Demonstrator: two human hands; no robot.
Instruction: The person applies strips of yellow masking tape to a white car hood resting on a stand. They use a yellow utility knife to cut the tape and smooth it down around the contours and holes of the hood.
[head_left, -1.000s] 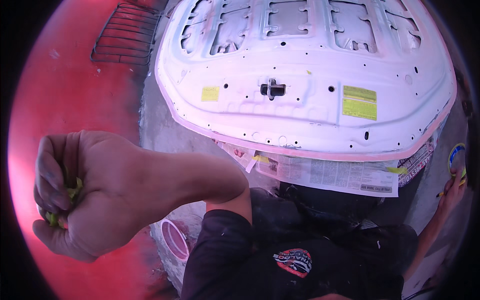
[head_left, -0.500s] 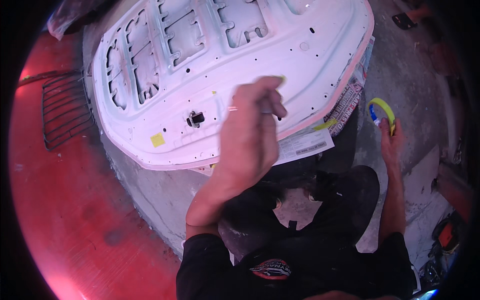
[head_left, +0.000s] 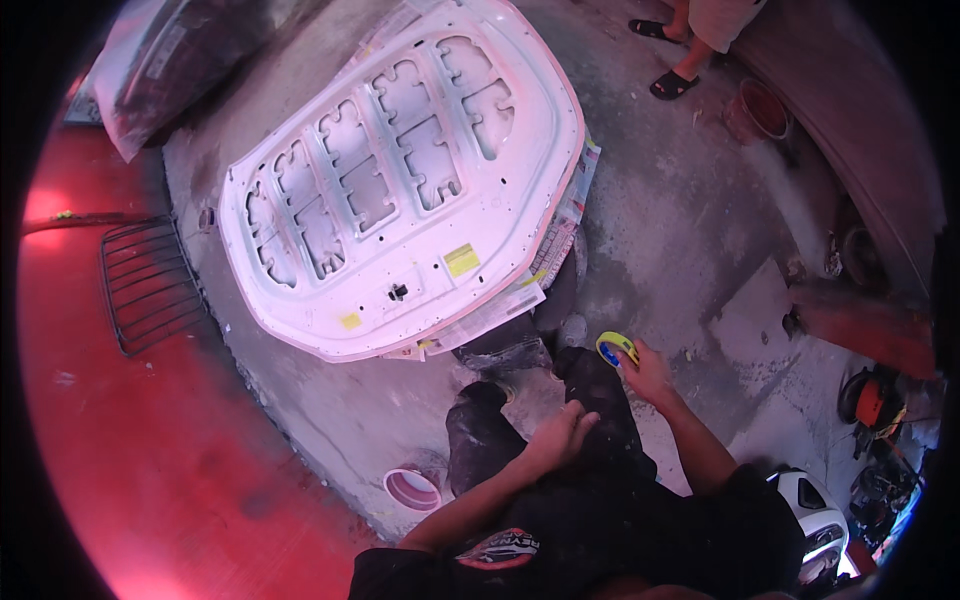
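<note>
My right hand [head_left: 650, 373] holds a roll of yellow tape [head_left: 608, 347] with a blue core, its thumb and fingers gripping the ring's near side. Over my dark trousers [head_left: 610, 420], my left hand [head_left: 563, 437] is closed with its fingers curled in. Whether anything lies inside it is hidden. Beyond both hands is a large white car hood panel [head_left: 350, 290], inner side up, with rows of cut-out openings. A yellow tape patch [head_left: 462, 260] sits right of its latch opening [head_left: 398, 292], and a smaller yellow patch [head_left: 350, 321] lies near its front edge.
Newspaper sheets [head_left: 490, 312] stick out under the panel. A pinkish bucket [head_left: 412, 488] stands by my left leg. A metal rack [head_left: 150, 285] rests on the red floor at left. Another person's sandalled feet [head_left: 675, 83] and a reddish bucket [head_left: 757, 110] are at the far right.
My left hand has drawn back from over the panel toward my lap. The tape roll has come inward with my right hand. The view has shifted back, showing the whole panel and another person's legs.
</note>
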